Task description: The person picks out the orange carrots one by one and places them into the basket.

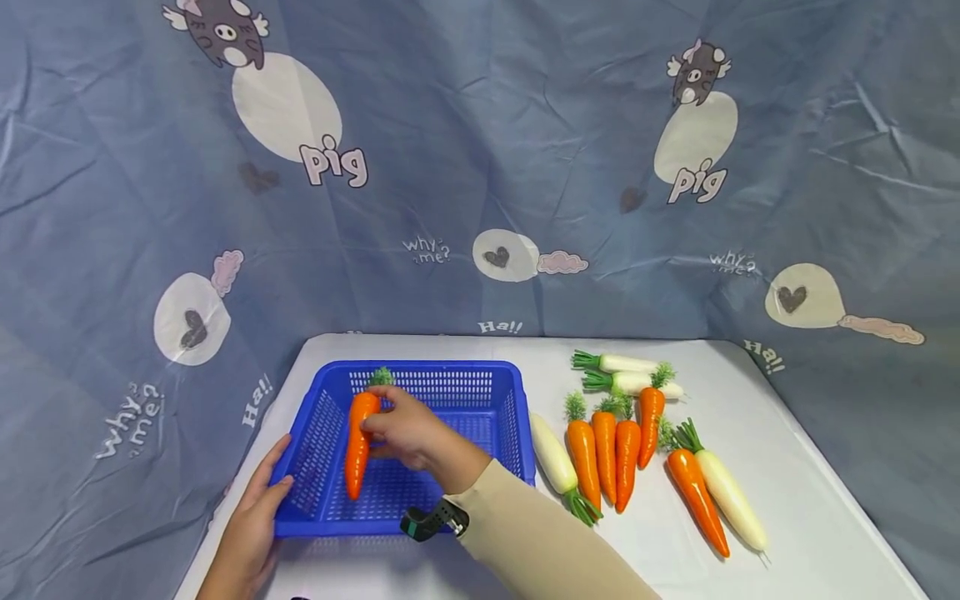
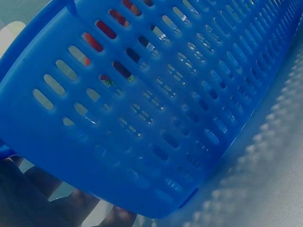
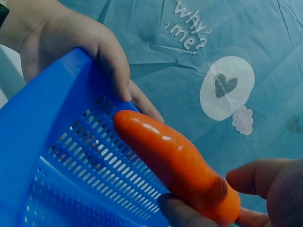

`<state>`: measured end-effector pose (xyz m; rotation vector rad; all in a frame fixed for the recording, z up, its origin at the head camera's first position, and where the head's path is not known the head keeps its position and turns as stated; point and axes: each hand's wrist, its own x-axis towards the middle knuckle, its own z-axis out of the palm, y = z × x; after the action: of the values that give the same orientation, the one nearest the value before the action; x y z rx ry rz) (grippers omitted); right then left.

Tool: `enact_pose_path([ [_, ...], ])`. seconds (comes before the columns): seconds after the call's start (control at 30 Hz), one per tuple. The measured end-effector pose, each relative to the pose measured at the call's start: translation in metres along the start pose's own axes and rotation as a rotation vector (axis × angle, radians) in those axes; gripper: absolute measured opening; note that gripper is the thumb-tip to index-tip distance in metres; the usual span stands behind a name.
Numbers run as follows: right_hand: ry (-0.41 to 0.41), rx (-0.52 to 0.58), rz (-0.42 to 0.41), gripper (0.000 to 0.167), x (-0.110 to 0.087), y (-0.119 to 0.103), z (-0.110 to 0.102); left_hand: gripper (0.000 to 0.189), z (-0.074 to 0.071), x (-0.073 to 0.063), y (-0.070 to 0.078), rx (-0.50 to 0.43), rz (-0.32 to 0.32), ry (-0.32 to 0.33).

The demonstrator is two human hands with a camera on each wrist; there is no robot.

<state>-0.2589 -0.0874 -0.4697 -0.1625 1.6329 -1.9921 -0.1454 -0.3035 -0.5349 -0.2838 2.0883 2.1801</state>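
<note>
A carrot [image 1: 358, 446] with a green leafy top is pinched near its thick end by my right hand [image 1: 408, 429], above the left part of a blue plastic basket [image 1: 390, 528]. The right wrist view shows the carrot [image 3: 165, 151] close up, the right thumb and fingers [image 3: 260, 177] on either side of it. My left hand [image 1: 251, 521] grips the basket's near left corner, the thumb over the rim; in the right wrist view this left hand [image 3: 90, 45] curls over the edge. Perforated basket wall [image 2: 156, 94] fills most of the left wrist view.
Right of the basket lie several carrots [image 1: 627, 462] in a group. Two white radishes [image 1: 633, 382] lie behind them, another radish [image 1: 553, 454] beside the basket. Farther right, a carrot [image 1: 697, 500] and a radish [image 1: 731, 500] lie together. Patterned blue-grey cloth [image 1: 420, 183] surrounds the white table [image 1: 787, 450].
</note>
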Motion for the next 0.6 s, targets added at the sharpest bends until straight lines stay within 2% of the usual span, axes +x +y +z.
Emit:
enact_pose_path([
  [0.43,-0.022,-0.013,0.035,0.073,-0.0027,-0.0009,0.001,0.058,0.0024,-0.0014,0.0008,0.006,-0.022,0.018],
  [0.6,-0.005,0.011,0.073,0.067,-0.0019,-0.0007,0.0017,0.058,0.0027,-0.0021,0.0038,0.006,-0.019,0.037],
])
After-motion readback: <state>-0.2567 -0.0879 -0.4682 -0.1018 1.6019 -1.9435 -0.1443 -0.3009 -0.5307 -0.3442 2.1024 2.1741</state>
